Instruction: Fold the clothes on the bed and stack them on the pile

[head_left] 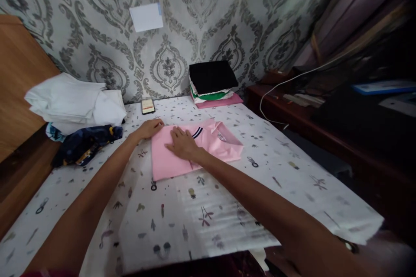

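Note:
A folded pink polo shirt [169,160] lies on the patterned bedsheet, its collar toward the right and a dark striped band showing near the middle. My right hand [183,143] rests flat on the shirt with fingers spread. At the shirt's far left corner, my left hand [150,129] has its fingers drawn together on the edge of the cloth; the fingertips are partly hidden.
Behind the shirt stands a stack of folded clothes [212,78], black on top. White clothes [74,99] and a dark patterned garment [87,145] are heaped at left. A small box [147,106] sits by the wall. A white cable [276,84] hangs over the dark red desk [292,114].

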Motion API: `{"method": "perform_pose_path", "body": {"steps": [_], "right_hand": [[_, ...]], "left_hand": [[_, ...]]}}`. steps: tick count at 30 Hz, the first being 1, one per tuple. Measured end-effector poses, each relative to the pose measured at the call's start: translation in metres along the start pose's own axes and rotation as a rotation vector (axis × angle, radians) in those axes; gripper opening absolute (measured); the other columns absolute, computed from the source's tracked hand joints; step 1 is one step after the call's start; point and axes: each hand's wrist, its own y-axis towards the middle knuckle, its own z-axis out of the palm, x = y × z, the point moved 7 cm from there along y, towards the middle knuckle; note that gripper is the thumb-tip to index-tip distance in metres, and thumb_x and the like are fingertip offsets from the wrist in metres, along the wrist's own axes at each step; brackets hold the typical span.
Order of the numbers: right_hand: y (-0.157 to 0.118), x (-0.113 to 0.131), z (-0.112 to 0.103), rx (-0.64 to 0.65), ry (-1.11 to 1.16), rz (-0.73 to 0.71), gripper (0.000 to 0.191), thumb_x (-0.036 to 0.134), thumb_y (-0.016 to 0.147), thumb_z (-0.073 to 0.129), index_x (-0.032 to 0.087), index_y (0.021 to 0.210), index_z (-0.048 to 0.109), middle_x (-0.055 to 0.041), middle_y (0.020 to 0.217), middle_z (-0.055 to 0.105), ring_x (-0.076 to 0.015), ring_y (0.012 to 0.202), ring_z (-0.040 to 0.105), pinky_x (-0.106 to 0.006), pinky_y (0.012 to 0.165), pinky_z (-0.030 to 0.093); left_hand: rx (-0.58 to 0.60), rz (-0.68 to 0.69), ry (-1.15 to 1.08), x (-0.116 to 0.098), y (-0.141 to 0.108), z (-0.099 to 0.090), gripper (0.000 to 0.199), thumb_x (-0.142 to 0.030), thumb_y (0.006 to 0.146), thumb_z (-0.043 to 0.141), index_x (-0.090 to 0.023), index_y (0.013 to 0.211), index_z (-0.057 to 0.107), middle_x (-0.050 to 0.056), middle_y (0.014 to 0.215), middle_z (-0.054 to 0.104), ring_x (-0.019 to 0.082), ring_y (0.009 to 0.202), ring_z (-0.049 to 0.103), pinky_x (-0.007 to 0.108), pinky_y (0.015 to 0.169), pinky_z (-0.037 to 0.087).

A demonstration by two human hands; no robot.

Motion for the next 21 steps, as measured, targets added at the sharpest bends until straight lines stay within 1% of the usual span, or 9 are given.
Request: {"method": "perform_pose_path", "body": {"steps": [2, 6, 8, 10, 12, 14, 15, 18, 21], "right_hand": [[0.002, -0.006, 0.008, -0.021, -0.004, 0.018, 0.063, 0.046, 0.1, 0.043, 0.003, 0.146, 0.043, -0.0245, 0.16, 0.032, -0.0341, 0.15, 0.028, -0.054, 0.119, 0.024], [0.0, -0.008, 0.012, -0.074, -0.028, 0.0, 0.063, 0.048, 0.1, 0.04, 0.003, 0.144, 0.045, -0.025, 0.159, 0.034, -0.0335, 0.149, 0.029, -0.053, 0.118, 0.024], [0.0, -0.008, 0.013, -0.074, -0.03, 0.003, 0.063, 0.049, 0.1, 0.04, 0.004, 0.144, 0.045, -0.0251, 0.159, 0.034, -0.0333, 0.149, 0.03, -0.053, 0.118, 0.024], [0.001, -0.009, 0.014, -0.078, -0.025, 0.002, 0.063, 0.048, 0.1, 0.04, 0.004, 0.145, 0.044, -0.0252, 0.159, 0.034, -0.0332, 0.149, 0.03, -0.053, 0.119, 0.024], [0.002, -0.009, 0.015, -0.085, -0.011, -0.005, 0.064, 0.048, 0.1, 0.04, 0.003, 0.145, 0.043, -0.0256, 0.16, 0.032, -0.0336, 0.149, 0.029, -0.053, 0.119, 0.023], [0.003, -0.011, 0.018, -0.088, 0.021, -0.013, 0.064, 0.049, 0.1, 0.04, 0.003, 0.145, 0.043, -0.026, 0.16, 0.031, -0.0344, 0.15, 0.027, -0.054, 0.119, 0.021], [0.003, -0.011, 0.019, -0.087, 0.045, -0.013, 0.064, 0.049, 0.1, 0.04, 0.003, 0.145, 0.043, -0.0259, 0.16, 0.031, -0.0348, 0.15, 0.027, -0.055, 0.12, 0.02], [0.004, -0.014, 0.023, -0.089, 0.107, -0.008, 0.06, 0.044, 0.101, 0.039, 0.006, 0.146, 0.041, -0.0244, 0.161, 0.03, -0.0344, 0.151, 0.025, -0.056, 0.12, 0.018], [0.005, -0.015, 0.024, -0.105, 0.105, -0.002, 0.056, 0.037, 0.1, 0.039, 0.005, 0.147, 0.04, -0.0243, 0.162, 0.029, -0.0333, 0.151, 0.025, -0.055, 0.12, 0.017]], "left_hand": [[-0.018, -0.002, 0.008, 0.008, -0.003, -0.003, 0.033, -0.043, 0.088, 0.042, -0.022, 0.095, 0.067, 0.005, 0.095, 0.071, 0.023, 0.088, 0.061, 0.034, 0.083, 0.045], [-0.044, -0.023, 0.005, 0.019, -0.009, -0.008, 0.039, -0.047, 0.092, 0.036, -0.022, 0.097, 0.065, 0.006, 0.099, 0.072, 0.024, 0.091, 0.062, 0.034, 0.085, 0.046], [-0.06, -0.058, 0.014, 0.02, -0.012, -0.009, 0.038, -0.045, 0.093, 0.036, -0.02, 0.098, 0.065, 0.007, 0.097, 0.071, 0.025, 0.09, 0.062, 0.036, 0.086, 0.046], [-0.119, -0.109, 0.05, 0.015, -0.02, -0.012, 0.037, -0.041, 0.093, 0.036, -0.019, 0.103, 0.064, 0.009, 0.095, 0.069, 0.027, 0.092, 0.061, 0.041, 0.089, 0.046], [-0.226, -0.126, 0.11, 0.0, -0.035, -0.015, 0.037, -0.037, 0.094, 0.036, -0.016, 0.11, 0.062, 0.013, 0.101, 0.068, 0.031, 0.101, 0.059, 0.047, 0.095, 0.044], [-0.29, -0.065, 0.147, -0.028, -0.056, -0.011, 0.038, -0.034, 0.096, 0.036, -0.014, 0.12, 0.058, 0.017, 0.117, 0.064, 0.032, 0.115, 0.054, 0.05, 0.103, 0.04], [-0.278, -0.015, 0.149, -0.044, -0.069, -0.004, 0.04, -0.035, 0.096, 0.038, -0.014, 0.125, 0.055, 0.018, 0.127, 0.061, 0.032, 0.124, 0.051, 0.05, 0.108, 0.038], [-0.125, 0.091, 0.113, -0.089, -0.11, 0.027, 0.055, -0.044, 0.098, 0.041, -0.015, 0.145, 0.041, 0.018, 0.153, 0.043, 0.031, 0.146, 0.034, 0.048, 0.12, 0.025], [-0.001, 0.108, 0.104, -0.114, -0.145, 0.052, 0.07, -0.055, 0.098, 0.04, -0.017, 0.156, 0.026, 0.016, 0.165, 0.026, 0.028, 0.154, 0.018, 0.046, 0.125, 0.013]]}}
